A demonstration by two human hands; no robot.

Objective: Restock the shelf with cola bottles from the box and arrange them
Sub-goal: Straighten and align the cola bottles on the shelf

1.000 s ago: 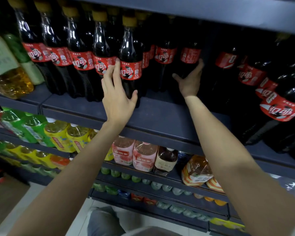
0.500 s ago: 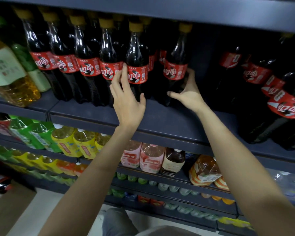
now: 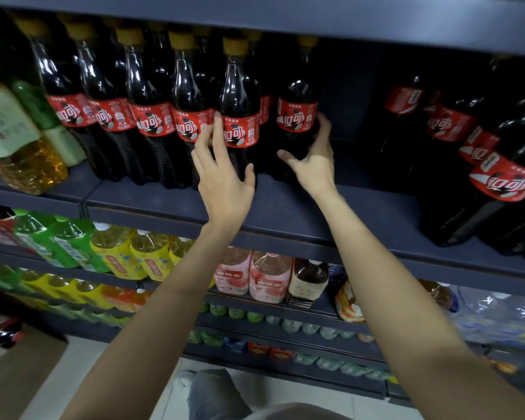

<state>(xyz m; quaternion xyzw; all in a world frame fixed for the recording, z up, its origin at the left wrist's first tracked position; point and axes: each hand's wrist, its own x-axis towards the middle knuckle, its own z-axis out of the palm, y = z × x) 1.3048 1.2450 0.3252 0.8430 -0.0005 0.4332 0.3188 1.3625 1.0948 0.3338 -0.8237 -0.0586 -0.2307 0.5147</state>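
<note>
Your right hand grips the end cola bottle on the shelf — left hand rests on its neighbour, fingers straight.

Our left hand and right hand are bare, as are both forearms, with no sleeves showing. Below the shelf edge, we wear grey trousers.

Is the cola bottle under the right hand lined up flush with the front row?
No: the cola bottle gripped by the right hand stands further back on the shelf than the front row.
</note>
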